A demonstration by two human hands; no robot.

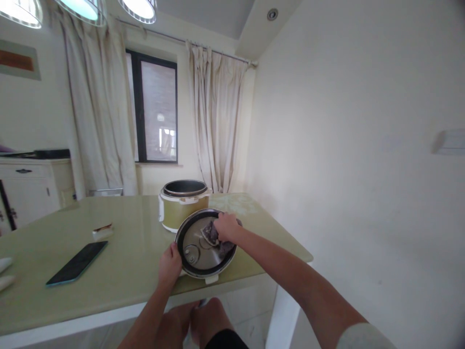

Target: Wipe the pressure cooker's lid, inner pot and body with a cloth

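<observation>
A round pressure cooker lid (198,232) is tilted up at the table's front edge, its metal inner side with a dark sealing ring facing me. My left hand (170,264) is closed on the lid's left rim. In my right hand (227,227) is a bunched grey cloth (225,248), pressed against the upper right of the lid's inner face. The fingertips of both hands are partly hidden. Just behind the lid stands the yellow-green and white cooker body (183,206), uncovered, with a dark inner pot (185,187) in it.
The light green table (134,271) runs off to the left, with a tablet-like dark flat device (77,264) and a small white item (103,231) on it. White objects (5,271) show at the left edge. A wall (348,145) rises to the right.
</observation>
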